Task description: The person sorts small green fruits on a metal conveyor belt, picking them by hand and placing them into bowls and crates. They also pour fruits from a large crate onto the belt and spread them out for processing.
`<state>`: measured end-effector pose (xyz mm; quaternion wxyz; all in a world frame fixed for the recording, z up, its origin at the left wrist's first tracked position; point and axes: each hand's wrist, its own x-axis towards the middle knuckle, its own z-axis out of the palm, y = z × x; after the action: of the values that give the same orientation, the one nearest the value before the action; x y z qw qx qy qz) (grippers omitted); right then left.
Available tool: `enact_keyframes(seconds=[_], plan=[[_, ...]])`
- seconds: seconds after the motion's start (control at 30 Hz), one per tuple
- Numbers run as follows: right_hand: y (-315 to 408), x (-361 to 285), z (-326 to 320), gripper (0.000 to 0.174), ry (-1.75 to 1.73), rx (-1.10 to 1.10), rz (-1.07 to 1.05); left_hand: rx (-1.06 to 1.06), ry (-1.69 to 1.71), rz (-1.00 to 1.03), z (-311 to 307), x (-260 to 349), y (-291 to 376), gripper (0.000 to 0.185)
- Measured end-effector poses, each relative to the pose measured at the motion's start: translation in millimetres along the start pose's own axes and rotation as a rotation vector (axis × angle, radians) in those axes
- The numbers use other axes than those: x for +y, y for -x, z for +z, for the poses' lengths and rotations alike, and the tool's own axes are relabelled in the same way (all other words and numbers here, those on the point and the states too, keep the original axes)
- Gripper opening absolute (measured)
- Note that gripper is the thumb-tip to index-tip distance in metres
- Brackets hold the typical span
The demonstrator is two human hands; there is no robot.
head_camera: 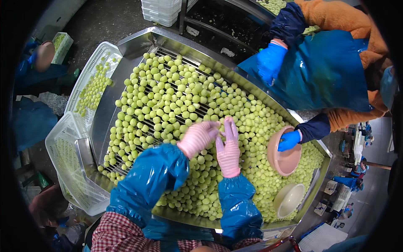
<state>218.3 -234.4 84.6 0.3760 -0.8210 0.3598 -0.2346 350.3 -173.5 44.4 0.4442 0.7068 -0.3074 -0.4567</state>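
Note:
Both my hands, in striped pink gloves and blue waterproof sleeves, are over a layer of peeled pale green round fruits (157, 110) on a slotted metal sorting table. My left hand (198, 137) has its fingers bent toward the right; their tips are blurred, so whether a small thing is between them cannot be made out. Close beside it, my right hand (229, 148) points away from me with two fingers extended and its thumb apart, and no fruit shows in it. The fingertips of the two hands nearly meet.
Across the table, a co-worker's blue-gloved hand (289, 140) grips a pink bowl (289, 160) on the fruit heap; the other glove (271, 63) hangs by the apron. A cream bowl (288, 200) rests nearer me. White plastic baskets (75, 157) stand by the left chute. A raised metal rim (195, 48) borders the table.

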Motion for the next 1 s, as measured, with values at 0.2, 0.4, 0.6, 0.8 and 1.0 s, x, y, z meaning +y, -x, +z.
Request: enact_keyframes(seconds=[0.2,0.4,0.6,0.8,1.0], plan=[[30.8,58.3,-114.5,0.030,0.138,0.268,0.039,-0.044,0.035,0.251,49.2,21.3,50.9,0.035],[30.9,68.6,-179.6,0.038,0.592,0.274,-0.097,0.120,-0.890,0.413,20.6,-42.3,16.2,0.064],[170.5,113.7,-85.2,0.066,0.785,0.025,0.275,0.044,-1.075,0.194,-17.0,-61.8,75.4,0.066],[185.0,61.5,-38.5,0.067,0.784,-0.293,0.306,0.344,-1.227,-0.059,-67.6,-107.5,99.3,0.070],[159.9,46.1,-34.9,0.068,0.670,-0.121,0.196,0.071,-1.164,-0.115,-43.0,-102.4,162.4,0.081]])
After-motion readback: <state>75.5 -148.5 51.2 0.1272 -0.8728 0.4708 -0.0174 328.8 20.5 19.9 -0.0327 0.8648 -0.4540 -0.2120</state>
